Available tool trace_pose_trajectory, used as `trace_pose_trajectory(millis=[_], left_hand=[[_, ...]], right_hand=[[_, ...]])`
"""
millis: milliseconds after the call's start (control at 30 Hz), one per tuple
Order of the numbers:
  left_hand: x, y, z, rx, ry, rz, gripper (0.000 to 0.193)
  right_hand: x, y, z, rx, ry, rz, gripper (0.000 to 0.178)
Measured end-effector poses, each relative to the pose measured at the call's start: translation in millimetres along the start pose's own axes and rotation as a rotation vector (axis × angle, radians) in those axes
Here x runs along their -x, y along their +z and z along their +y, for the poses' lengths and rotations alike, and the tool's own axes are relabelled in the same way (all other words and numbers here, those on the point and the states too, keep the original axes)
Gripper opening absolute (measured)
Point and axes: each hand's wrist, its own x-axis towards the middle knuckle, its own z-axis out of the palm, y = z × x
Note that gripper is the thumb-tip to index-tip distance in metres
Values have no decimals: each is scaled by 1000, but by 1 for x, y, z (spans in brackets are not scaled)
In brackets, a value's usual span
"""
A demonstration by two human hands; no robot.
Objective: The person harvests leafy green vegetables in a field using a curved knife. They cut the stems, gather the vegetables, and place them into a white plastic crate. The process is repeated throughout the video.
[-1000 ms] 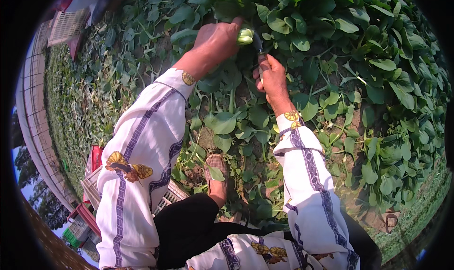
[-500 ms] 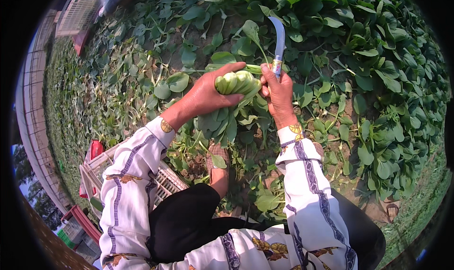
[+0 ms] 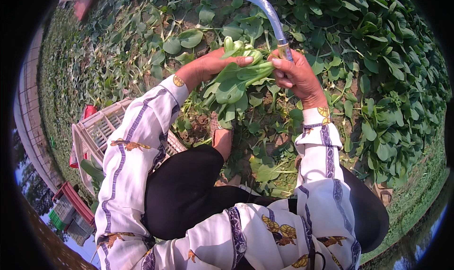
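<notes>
My left hand (image 3: 211,63) is closed round a bunch of bok choy (image 3: 231,87), pale stem ends toward the top and broad green leaves hanging below. In my right hand (image 3: 301,77) is a small sickle (image 3: 274,23); its curved silver blade points up and bends to the left. The thumb and fingers of that same hand also pinch the pale stem end of one bok choy, whose leaves lie over the bunch by my left thumb. The sickle's handle is mostly hidden in the palm.
Dense leafy plants (image 3: 392,76) grow on the right. Low plants and loose leaves cover the soil ahead and to the left. A pale plastic crate (image 3: 105,128) stands beside my left arm, with more crates (image 3: 71,206) farther left. My checked shoe (image 3: 218,124) is below the bunch.
My hands have shifted upward in the picture and the right one outward. The bunch has tipped, showing more leaves, and a single bok choy now stretches between the hands. The sickle blade leans farther left.
</notes>
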Motion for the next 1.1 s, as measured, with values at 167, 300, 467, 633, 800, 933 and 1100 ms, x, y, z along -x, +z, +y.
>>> trace_pose_trajectory(millis=[167,300,467,633,800,933,1100], left_hand=[[-15,-13,-30,76,88,-201,59],[-32,-22,-12,-154,-35,-65,48],[-58,-33,19,-322,106,-18,41],[-88,-52,110,-690,248,195,56],[-182,-28,198,-1531,377,333,57],[-270,-10,230,-1907,217,288,54],[-331,-14,248,-1903,420,439,63]], right_hand=[[-32,-2,30,284,75,58,19],[-51,-8,24,329,103,147,16],[-65,-33,-5,94,-69,512,23],[-90,-91,-46,817,-183,608,30],[-162,-150,-89,996,-575,776,30],[-182,-189,-121,1163,-559,875,25],[-192,-243,-128,724,-522,929,24]])
